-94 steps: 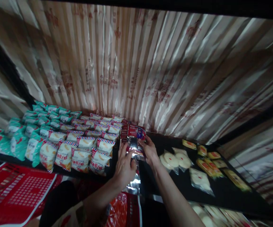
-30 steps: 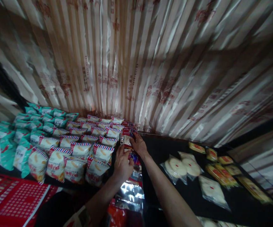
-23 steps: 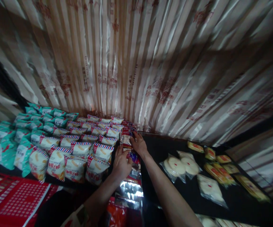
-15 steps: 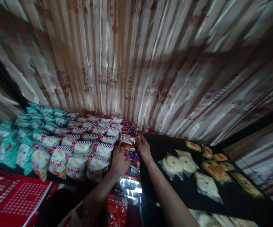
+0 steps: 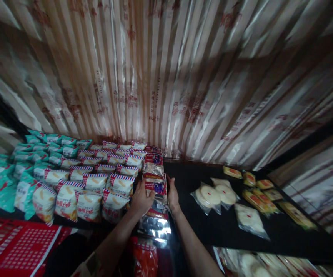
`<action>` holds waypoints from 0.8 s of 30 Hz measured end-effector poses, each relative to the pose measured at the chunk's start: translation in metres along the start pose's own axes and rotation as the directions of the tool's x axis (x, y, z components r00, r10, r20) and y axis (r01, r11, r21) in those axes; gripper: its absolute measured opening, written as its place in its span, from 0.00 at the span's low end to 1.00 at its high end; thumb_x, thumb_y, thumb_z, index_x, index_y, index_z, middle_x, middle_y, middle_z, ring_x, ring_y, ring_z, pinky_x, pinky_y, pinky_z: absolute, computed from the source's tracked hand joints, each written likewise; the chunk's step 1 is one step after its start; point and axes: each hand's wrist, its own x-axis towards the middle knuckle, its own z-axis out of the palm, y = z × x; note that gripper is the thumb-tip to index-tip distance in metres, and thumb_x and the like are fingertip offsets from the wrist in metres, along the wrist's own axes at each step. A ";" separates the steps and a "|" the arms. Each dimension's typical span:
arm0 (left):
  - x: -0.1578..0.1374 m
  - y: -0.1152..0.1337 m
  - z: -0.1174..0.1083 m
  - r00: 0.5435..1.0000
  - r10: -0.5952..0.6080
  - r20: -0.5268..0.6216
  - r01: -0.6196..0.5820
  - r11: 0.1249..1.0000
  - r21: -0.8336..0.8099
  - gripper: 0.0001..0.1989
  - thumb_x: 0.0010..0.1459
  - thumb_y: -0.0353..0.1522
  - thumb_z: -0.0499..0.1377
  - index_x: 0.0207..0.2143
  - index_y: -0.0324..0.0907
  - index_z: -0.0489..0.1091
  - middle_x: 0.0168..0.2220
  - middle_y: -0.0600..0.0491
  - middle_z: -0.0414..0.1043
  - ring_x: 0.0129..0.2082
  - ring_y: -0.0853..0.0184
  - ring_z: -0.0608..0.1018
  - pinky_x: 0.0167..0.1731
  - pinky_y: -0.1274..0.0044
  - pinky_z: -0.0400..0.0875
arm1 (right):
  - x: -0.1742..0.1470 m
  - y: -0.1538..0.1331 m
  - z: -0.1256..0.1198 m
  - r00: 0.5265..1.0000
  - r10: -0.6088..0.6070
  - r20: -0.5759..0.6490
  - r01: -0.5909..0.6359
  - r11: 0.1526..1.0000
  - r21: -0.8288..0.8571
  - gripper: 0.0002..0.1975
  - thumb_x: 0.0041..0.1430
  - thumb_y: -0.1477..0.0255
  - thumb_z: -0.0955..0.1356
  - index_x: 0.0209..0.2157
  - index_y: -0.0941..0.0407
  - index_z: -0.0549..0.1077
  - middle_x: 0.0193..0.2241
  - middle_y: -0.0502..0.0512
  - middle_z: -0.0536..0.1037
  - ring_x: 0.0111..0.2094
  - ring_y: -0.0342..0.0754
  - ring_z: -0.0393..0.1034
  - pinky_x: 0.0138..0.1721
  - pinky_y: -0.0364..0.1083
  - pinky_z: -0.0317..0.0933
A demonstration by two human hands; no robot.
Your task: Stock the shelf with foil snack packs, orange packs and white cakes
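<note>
A shiny dark red and purple snack packet (image 5: 158, 186) lies between my two hands, in a column of similar packets. My left hand (image 5: 141, 198) grips its left side, the thumb resting on the front. Against its right edge presses my right hand (image 5: 172, 195), thumb pointing up and the other fingers partly hidden. Behind it, towards the curtain, stands another dark red packet (image 5: 154, 159). Silvery packet parts (image 5: 155, 225) with bright glare show nearer me. Close beside my left hand are white snack bags (image 5: 116, 206) with striped tops.
Teal bags (image 5: 25, 192) stand in rows at far left. A red perforated basket (image 5: 25, 246) sits below them. On the black shelf (image 5: 183, 177) at right lie clear bags of round white flatbreads (image 5: 210, 195) and yellow packets (image 5: 260, 200). A striped plastic curtain (image 5: 166, 77) hangs behind.
Both hands have come down nearer to me, from the packet further back to the one in front of it. The view has shifted slightly.
</note>
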 end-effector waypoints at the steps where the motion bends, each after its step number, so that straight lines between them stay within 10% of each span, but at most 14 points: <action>1: 0.000 -0.001 0.001 1.000 0.001 -0.004 -0.001 1.000 0.005 0.29 0.55 0.32 0.53 0.59 0.33 0.53 0.60 0.40 0.57 0.59 0.60 0.62 0.57 0.75 0.54 | -0.003 -0.001 0.002 1.000 -0.007 -0.012 0.007 1.000 -0.014 0.39 0.47 0.42 0.60 0.52 0.54 0.69 0.45 0.54 0.77 0.49 0.55 0.69 0.51 0.50 0.60; 24: 0.003 -0.010 0.003 0.996 0.074 -0.053 -0.072 0.996 0.049 0.28 0.53 0.30 0.51 0.57 0.32 0.57 0.56 0.41 0.63 0.56 0.59 0.66 0.57 0.73 0.57 | -0.008 0.015 0.013 0.999 -0.012 -0.042 0.017 0.992 0.127 0.35 0.50 0.46 0.62 0.54 0.54 0.66 0.49 0.53 0.75 0.52 0.52 0.66 0.51 0.49 0.61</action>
